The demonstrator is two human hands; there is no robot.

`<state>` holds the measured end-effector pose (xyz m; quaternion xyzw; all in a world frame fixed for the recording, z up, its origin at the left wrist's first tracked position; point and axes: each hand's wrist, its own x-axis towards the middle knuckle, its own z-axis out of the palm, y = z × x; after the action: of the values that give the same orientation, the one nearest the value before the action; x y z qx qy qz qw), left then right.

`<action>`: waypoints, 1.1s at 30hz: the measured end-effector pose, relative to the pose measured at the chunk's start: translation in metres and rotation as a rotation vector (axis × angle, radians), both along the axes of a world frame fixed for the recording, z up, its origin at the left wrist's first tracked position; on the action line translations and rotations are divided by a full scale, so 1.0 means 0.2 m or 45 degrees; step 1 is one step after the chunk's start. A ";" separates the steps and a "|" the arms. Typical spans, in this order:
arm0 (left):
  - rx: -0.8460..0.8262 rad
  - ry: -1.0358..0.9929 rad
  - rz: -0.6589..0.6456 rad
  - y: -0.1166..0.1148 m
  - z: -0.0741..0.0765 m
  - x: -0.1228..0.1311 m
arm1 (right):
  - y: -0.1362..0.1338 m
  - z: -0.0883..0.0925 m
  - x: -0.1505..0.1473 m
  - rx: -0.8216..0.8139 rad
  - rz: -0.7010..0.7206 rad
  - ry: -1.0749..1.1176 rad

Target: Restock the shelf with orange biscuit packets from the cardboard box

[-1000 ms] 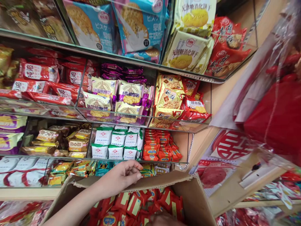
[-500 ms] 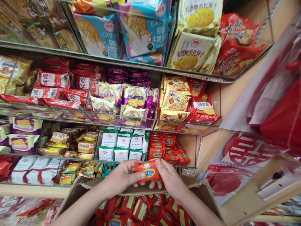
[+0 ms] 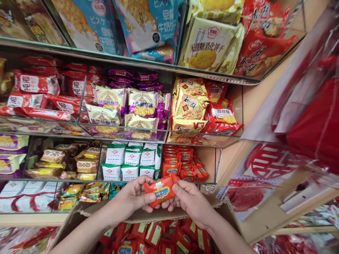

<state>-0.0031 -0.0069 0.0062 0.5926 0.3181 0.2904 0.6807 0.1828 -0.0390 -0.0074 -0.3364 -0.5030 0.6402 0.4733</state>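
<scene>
Between both hands is a small red snack packet [image 3: 162, 191] with a blue-and-yellow oval label facing me, slightly tilted. My left hand [image 3: 139, 194] grips its left end, thumb on the front. My right hand [image 3: 186, 199] pinches the upper right end, with its other fingers behind the packet. Below them stands an open cardboard box [image 3: 225, 215], holding many loose red packets [image 3: 153, 234] of the same look. Behind the hands, stacked red packets [image 3: 173, 162] of that kind fill a shelf compartment.
Glass-fronted shelves [image 3: 127, 132] of packaged biscuits rise ahead. White-and-green packets [image 3: 131, 160] sit left of the stacked red ones, and yellow walnut-biscuit bags [image 3: 189, 106] above. At right hang red-and-white plastic packages [image 3: 267, 162] by a wooden side panel [image 3: 233, 164].
The held packet has tilted, its right end now higher, and my right hand has shifted to its upper corner. The view has moved closer to the shelves.
</scene>
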 end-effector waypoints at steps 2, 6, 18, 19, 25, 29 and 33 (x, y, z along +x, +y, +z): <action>0.052 0.025 -0.011 0.00 0.01 0.00 | 0.00 0.00 0.00 0.009 -0.060 -0.021; 0.156 0.055 -0.044 0.00 0.00 0.00 | 0.01 -0.01 -0.02 0.104 -0.204 -0.194; 0.084 0.215 0.007 0.00 -0.01 0.01 | 0.08 0.04 0.12 0.161 -0.559 -0.402; 0.085 0.230 0.017 0.00 -0.01 0.01 | 0.12 0.04 0.18 0.211 -0.638 -0.571; 0.081 0.266 0.010 0.00 0.00 0.01 | 0.37 0.05 0.44 0.401 -0.777 -1.580; 0.092 0.275 0.016 0.00 -0.01 0.01 | 0.46 0.13 0.47 0.476 -0.705 -1.751; 0.127 0.275 0.008 0.00 -0.04 0.01 | 0.51 0.13 0.46 0.541 -0.646 -1.845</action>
<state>-0.0017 -0.0070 -0.0017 0.6526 0.3766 0.2426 0.6111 0.2742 0.0638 0.0182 -0.6758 -0.7049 0.0252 0.2140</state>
